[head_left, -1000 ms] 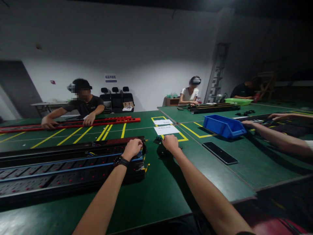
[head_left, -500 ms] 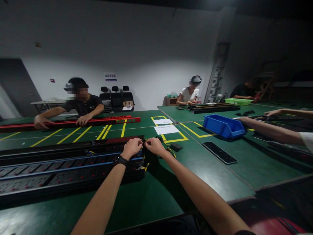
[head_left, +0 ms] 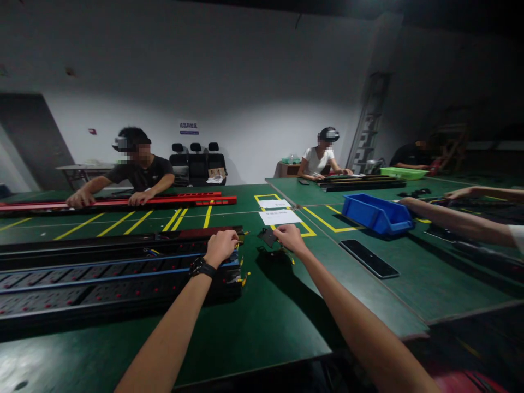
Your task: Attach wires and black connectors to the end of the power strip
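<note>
Several long black power strips with rows of socket holes, red dots and blue edges lie side by side on the green table. My left hand, a black watch at its wrist, is closed over the right end of one of them; its fingertips are partly hidden. Short yellow wire ends stick out of the strip ends. To the right, my right hand pinches a small flat black plate and holds it just above the table. Wires with some yellow show below that hand.
Paper sheets lie by yellow tape beyond my hands. A blue bin and a phone are to the right, near another person's arms. Across the table, a co-worker handles a red rail; another sits farther back.
My right hand has moved right, away from the strip end, and now holds up the black plate that was lying on the table. My left hand has stayed at the strip end.
</note>
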Demonstrator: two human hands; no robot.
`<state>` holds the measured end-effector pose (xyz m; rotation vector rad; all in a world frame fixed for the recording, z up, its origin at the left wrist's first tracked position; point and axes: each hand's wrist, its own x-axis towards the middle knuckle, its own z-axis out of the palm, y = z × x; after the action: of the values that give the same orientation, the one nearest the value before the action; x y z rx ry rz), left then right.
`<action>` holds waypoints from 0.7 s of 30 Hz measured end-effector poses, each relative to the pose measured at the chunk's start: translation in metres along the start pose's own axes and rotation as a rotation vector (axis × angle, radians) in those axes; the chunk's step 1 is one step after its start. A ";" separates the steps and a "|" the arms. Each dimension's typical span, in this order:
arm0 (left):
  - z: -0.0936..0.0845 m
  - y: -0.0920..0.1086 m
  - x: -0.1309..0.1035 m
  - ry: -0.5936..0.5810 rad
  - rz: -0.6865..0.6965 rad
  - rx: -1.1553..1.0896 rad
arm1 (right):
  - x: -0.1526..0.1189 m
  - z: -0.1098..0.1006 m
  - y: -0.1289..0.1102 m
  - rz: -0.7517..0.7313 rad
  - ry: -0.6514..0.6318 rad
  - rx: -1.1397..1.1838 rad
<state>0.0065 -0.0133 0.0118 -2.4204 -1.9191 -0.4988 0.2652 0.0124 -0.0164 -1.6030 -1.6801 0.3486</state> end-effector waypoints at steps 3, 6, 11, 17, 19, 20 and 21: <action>-0.002 0.000 -0.001 0.038 0.005 0.086 | 0.005 -0.004 0.010 0.042 0.042 0.031; -0.001 -0.004 0.000 0.006 -0.006 0.077 | 0.008 -0.008 0.013 0.077 0.065 0.075; -0.003 -0.005 0.000 -0.042 -0.061 0.038 | 0.013 -0.016 0.024 0.082 0.162 0.051; -0.010 0.002 -0.003 -0.024 -0.166 0.003 | 0.019 -0.034 0.049 0.165 0.264 -0.061; -0.011 0.001 -0.002 -0.044 -0.190 -0.014 | 0.019 -0.038 0.054 0.153 0.268 -0.129; -0.011 0.000 -0.001 -0.042 -0.193 -0.026 | 0.018 -0.038 0.055 0.143 0.264 -0.165; -0.010 -0.001 -0.001 -0.036 -0.192 -0.038 | 0.017 -0.038 0.055 0.133 0.255 -0.202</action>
<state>0.0034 -0.0157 0.0213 -2.2945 -2.1895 -0.5043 0.3328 0.0262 -0.0218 -1.8283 -1.4551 0.0359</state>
